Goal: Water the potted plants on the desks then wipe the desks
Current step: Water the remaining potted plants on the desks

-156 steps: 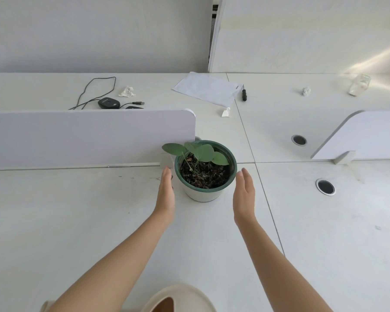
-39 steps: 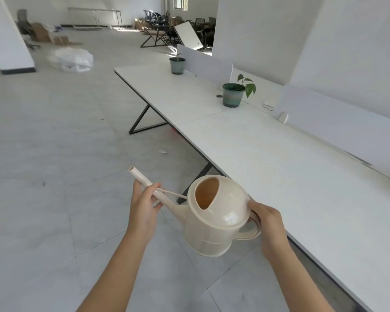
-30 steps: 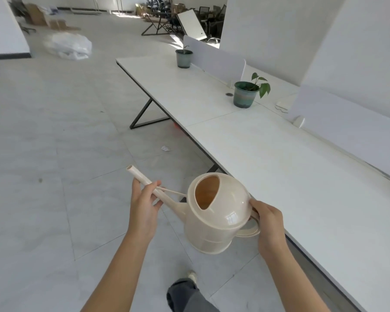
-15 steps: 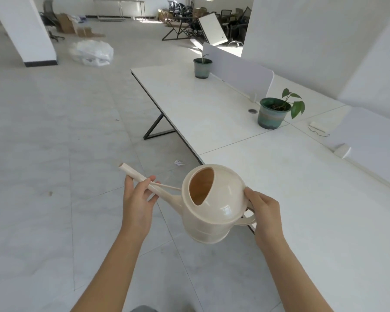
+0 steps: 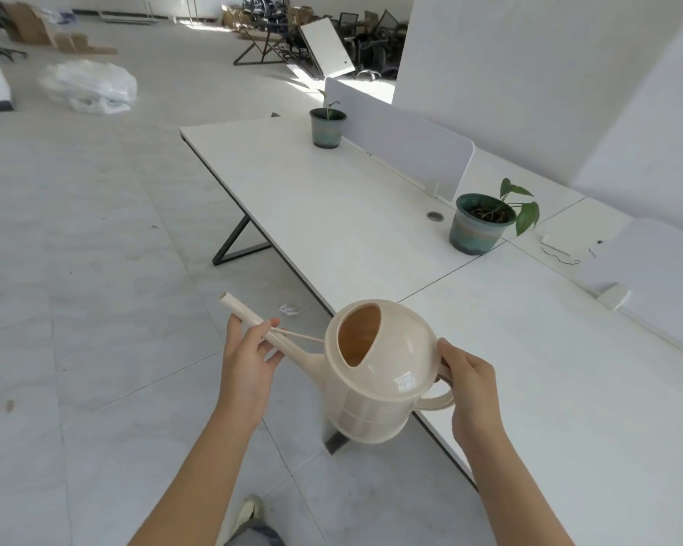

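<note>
Watering can point(image 5: 379, 384) held (left hand point(image 5: 249, 364) grips spout point(image 5: 245, 313), right hand point(image 5: 470, 388) handle point(image 5: 436, 403)).

watering can point(image 5: 379, 384) | left hand point(image 5: 247, 364) grips spout point(image 5: 237, 307) | right hand point(image 5: 470, 392) grips handle point(image 5: 434, 403)

to your left the pale tiled floor point(image 5: 75, 250) runs back to a heap of clear plastic bags point(image 5: 89, 88), with cardboard boxes point(image 5: 32, 23) further back behind it. a crumpled paper scrap point(image 5: 288, 309) lies on the tiles nearer you. at the back, a white board point(image 5: 326, 45) leans tilted by a black frame point(image 5: 253, 49), with dark office chairs point(image 5: 371, 45) crowded just beside it. ahead of you a white divider panel point(image 5: 403, 139) stands upright; a round grommet point(image 5: 435, 216) sits near its closer end. a second divider point(image 5: 655, 266) stands to your right, with a thin dark cable point(image 5: 560, 257) lying near it.
</note>
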Tool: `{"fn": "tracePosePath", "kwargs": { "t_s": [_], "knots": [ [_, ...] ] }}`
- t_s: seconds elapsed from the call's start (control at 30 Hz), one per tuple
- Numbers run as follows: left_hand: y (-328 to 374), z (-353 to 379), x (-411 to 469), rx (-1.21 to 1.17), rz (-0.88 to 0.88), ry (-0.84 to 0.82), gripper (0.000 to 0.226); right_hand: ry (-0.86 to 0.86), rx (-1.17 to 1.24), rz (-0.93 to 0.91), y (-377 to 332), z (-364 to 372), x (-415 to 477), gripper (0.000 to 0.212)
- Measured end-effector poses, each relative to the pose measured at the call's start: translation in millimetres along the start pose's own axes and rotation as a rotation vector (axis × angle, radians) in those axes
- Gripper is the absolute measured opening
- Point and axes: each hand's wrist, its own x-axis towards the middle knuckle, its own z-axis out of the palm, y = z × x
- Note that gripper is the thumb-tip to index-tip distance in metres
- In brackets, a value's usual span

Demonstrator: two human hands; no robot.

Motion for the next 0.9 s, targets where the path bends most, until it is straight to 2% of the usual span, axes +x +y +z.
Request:
{"fn": "tracePosePath", "kwargs": {
  "t_s": [0.2, 0.37, 0.5, 0.6, 0.7, 0.9],
  "knots": [
    [32, 8, 96, 0.037, -0.047, -0.166, 0.048, 0.179, 0.051, 0.006, -10, 59, 38, 0.032],
    [48, 23, 151, 0.068, -0.09, -0.266, 0.027, 0.24, 0.014, 0.005, -19, 88, 62, 0.04],
    [41, 38, 183, 0.094, -0.157, -0.277, 0.024, 0.265, -0.023, 0.028, -20, 91, 86, 0.034],
    [32, 58, 206, 0.125, -0.174, -0.284, 0.025, 0.264, -0.036, 0.042, -19, 87, 111, 0.039],
    [26, 83, 226, 0.109, -0.181, -0.308, 0.03, 0.303, -0.016, 0.034, -23, 78, 144, 0.043],
    [27, 125, 274, 0.067, -0.134, -0.309, 0.031, 0.267, 0.019, 0.003, -38, 77, 214, 0.042]
  ]
}}
